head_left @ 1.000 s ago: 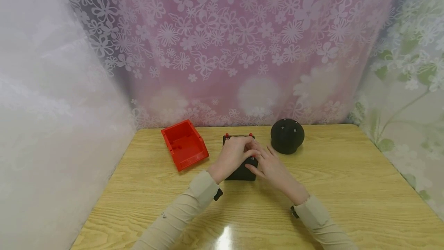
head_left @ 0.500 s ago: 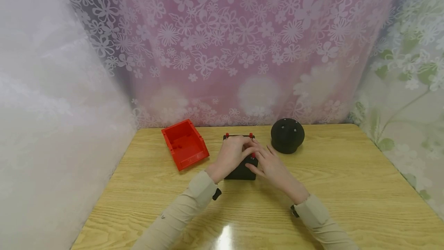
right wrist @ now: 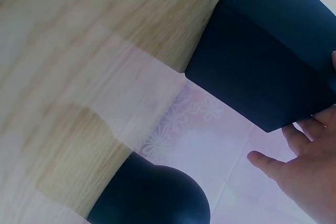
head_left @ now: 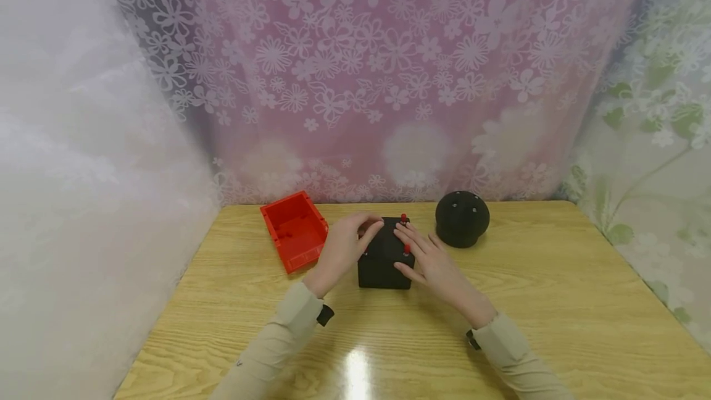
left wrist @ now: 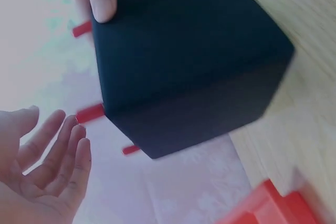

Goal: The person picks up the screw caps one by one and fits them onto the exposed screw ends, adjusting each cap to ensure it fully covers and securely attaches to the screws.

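A black box [head_left: 384, 270] stands on the table with red pegs on its top face. Two of them show along the right side, a rear peg [head_left: 403, 218] and a front peg [head_left: 407, 249]. My left hand [head_left: 345, 245] is over the box's left rear corner, fingers loosely bent and holding nothing. In the left wrist view its fingertips are right by the end of a red peg [left wrist: 90, 113]. My right hand [head_left: 436, 267] rests with fairly straight fingers on the box's right side and top, around the pegs there.
A red open bin [head_left: 300, 236] sits tilted to the left of the box, close to the left hand. To the right rear stands a round black knob-shaped object [head_left: 462, 220] with small metallic spots on top. Floral curtains [head_left: 389, 110] hang behind the table [head_left: 528, 276].
My left hand has moved left, from the pegs on the box's right side to its left rear corner, uncovering the middle of the top. The right hand stays nearly in place.
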`<move>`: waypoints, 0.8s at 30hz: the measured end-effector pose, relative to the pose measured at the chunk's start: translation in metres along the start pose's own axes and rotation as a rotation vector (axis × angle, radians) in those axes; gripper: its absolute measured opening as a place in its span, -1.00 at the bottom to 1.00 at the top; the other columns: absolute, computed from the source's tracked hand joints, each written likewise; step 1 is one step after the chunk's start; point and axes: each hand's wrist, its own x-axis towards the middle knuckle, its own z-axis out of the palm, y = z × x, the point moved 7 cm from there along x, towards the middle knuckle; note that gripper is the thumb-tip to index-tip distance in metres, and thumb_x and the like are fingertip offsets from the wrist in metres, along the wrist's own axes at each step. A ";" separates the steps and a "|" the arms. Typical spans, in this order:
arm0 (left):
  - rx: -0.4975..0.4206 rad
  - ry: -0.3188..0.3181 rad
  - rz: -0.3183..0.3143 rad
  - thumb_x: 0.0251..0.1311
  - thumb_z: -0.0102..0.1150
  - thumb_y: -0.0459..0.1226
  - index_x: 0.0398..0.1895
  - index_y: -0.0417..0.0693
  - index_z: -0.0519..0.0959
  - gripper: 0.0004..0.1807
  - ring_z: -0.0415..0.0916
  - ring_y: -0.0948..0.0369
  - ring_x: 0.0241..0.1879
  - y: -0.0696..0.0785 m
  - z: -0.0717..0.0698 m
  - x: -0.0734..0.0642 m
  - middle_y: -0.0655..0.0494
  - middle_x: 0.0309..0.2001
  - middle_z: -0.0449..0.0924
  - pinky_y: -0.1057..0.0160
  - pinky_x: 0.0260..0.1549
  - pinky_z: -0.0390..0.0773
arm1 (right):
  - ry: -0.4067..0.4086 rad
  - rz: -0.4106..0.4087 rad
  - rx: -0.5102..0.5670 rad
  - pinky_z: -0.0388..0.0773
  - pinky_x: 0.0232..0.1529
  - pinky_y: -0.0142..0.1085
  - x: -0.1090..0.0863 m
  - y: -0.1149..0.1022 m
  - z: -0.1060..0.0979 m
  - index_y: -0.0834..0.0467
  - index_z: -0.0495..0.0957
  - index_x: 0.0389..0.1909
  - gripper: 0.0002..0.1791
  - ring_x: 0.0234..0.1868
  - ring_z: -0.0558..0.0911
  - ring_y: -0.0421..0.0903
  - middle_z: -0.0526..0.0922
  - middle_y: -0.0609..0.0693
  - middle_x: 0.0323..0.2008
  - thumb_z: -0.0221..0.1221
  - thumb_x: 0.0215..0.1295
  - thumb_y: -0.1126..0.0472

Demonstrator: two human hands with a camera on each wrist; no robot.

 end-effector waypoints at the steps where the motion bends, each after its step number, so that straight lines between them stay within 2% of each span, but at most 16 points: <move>1: 0.002 0.010 -0.001 0.40 0.23 -0.16 0.03 -0.04 0.68 -0.75 0.67 0.21 -0.19 -0.004 -0.002 -0.002 0.12 -0.12 0.73 0.20 -0.08 0.69 | 0.001 0.003 0.002 0.20 0.36 0.36 0.000 0.000 0.000 0.17 0.22 0.54 -0.18 0.53 0.22 0.14 0.23 0.11 0.53 0.28 0.37 -0.04; 5: 0.013 0.004 -0.029 0.40 0.23 -0.12 0.08 0.02 0.68 -0.72 0.64 0.17 -0.03 -0.017 -0.005 -0.011 0.14 -0.04 0.72 0.12 0.06 0.64 | 0.008 0.006 0.005 0.20 0.36 0.36 -0.001 0.001 0.000 0.16 0.22 0.54 -0.20 0.53 0.23 0.13 0.24 0.09 0.53 0.26 0.39 -0.05; 11: 0.043 -0.107 -0.070 0.44 0.14 0.00 0.31 0.07 0.57 -0.54 0.45 0.04 0.32 -0.034 0.000 -0.026 0.06 0.30 0.55 -0.07 0.30 0.45 | 0.013 0.001 0.015 0.21 0.35 0.37 0.000 0.000 -0.001 0.17 0.24 0.53 -0.20 0.52 0.25 0.14 0.25 0.11 0.52 0.27 0.38 -0.04; 19: 0.238 -0.248 0.006 0.45 0.05 0.10 0.55 -0.02 0.27 -0.28 0.20 -0.02 0.49 -0.044 0.016 -0.043 0.03 0.54 0.21 -0.14 0.43 0.22 | -0.023 0.032 0.026 0.16 0.38 0.36 0.001 0.000 -0.001 0.15 0.22 0.54 -0.17 0.54 0.21 0.12 0.22 0.08 0.54 0.29 0.37 -0.04; 24: 0.374 -0.290 0.021 0.42 0.01 0.18 0.62 -0.05 0.08 -0.14 0.06 -0.03 0.55 -0.043 0.024 -0.050 0.03 0.60 0.05 -0.21 0.44 0.16 | -0.013 0.029 0.022 0.18 0.36 0.37 0.001 0.001 -0.001 0.15 0.23 0.54 -0.17 0.53 0.23 0.13 0.23 0.08 0.54 0.30 0.35 -0.04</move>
